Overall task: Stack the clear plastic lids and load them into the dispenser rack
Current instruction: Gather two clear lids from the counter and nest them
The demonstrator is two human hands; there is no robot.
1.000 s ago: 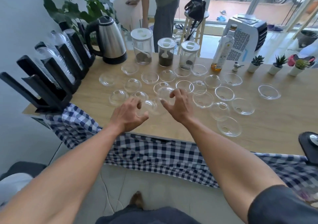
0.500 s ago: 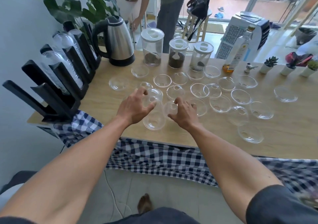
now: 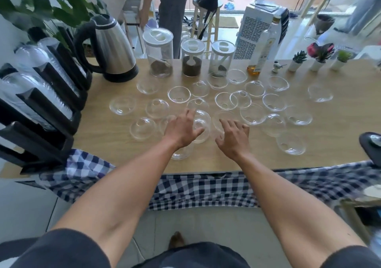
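Observation:
Several clear dome lids (image 3: 179, 94) lie scattered over the middle of the wooden table (image 3: 340, 123). My left hand (image 3: 181, 129) curls around a short tilted stack of lids (image 3: 201, 123); the stack's lower end (image 3: 182, 154) shows beneath my wrist. My right hand (image 3: 233, 138) hovers just to the right, fingers spread, fingertips at the rim of a loose lid (image 3: 221, 119). The black dispenser rack (image 3: 51, 102) stands at the table's left end, its slanted channels holding rows of stacked lids (image 3: 31, 90).
A steel kettle (image 3: 111, 47), three jars (image 3: 158, 53), an oil bottle (image 3: 266, 45) and small potted plants (image 3: 299, 59) line the far edge. A person (image 3: 173, 4) stands behind the table. A black object (image 3: 371, 146) sits at the right edge. Checked cloth (image 3: 206, 187) hangs in front.
My left hand has gathered lids into a stack and shifted right over another lid. My right hand has drawn back toward me. The camera has moved closer to the table.

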